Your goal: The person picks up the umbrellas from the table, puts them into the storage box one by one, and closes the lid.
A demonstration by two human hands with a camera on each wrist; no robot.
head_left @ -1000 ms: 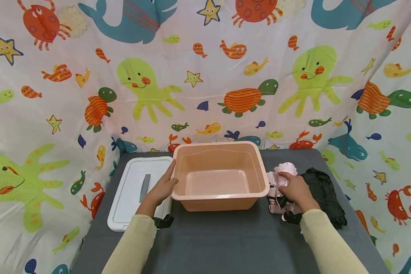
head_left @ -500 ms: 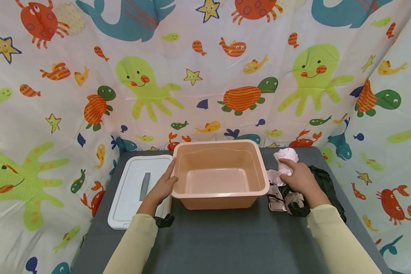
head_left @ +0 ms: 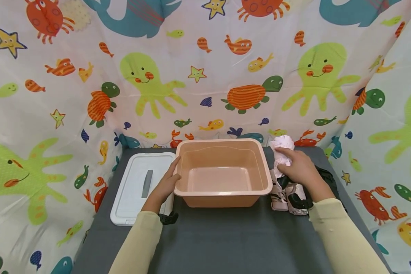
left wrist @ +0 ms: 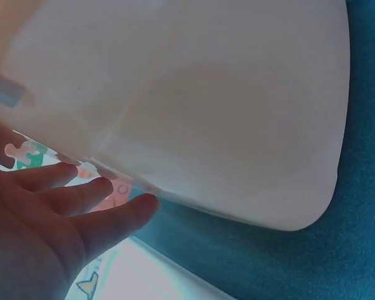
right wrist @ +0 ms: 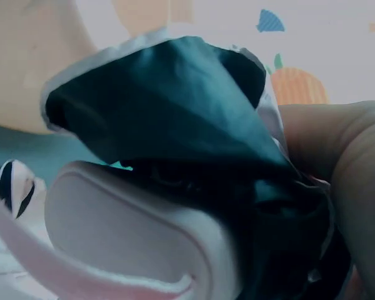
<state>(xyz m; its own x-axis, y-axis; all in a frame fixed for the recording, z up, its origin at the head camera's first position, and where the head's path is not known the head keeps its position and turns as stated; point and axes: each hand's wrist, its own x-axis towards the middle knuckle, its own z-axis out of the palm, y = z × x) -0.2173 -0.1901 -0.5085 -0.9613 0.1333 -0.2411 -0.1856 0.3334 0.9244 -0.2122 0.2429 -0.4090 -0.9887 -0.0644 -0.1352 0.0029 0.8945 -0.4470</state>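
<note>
My left hand (head_left: 164,188) rests at the left side of a peach plastic tub (head_left: 222,193); in the left wrist view its straight fingers (left wrist: 115,222) lie beside the tub's outer wall (left wrist: 237,137). Over at the right, my right hand (head_left: 298,167) pinches a crumpled pale pink cloth piece (head_left: 281,146). The right wrist view shows that cloth piece's dark lining (right wrist: 175,94) hanging open. Just below it lie pink padded pieces with black straps (head_left: 279,198); one smooth pink padded piece (right wrist: 125,219) shows close up, a pink strap across it.
A white lid (head_left: 130,190) with a grey handle lies left of the tub on the grey tabletop (head_left: 219,239). Folded black fabric (head_left: 328,180) is partly hidden behind my right hand. A sea-animal printed curtain (head_left: 205,91) stands behind the table.
My right hand has lifted the pink cloth piece up and toward the back from the pile, uncovering more of the strapped pink pieces. My left hand stays at the tub.
</note>
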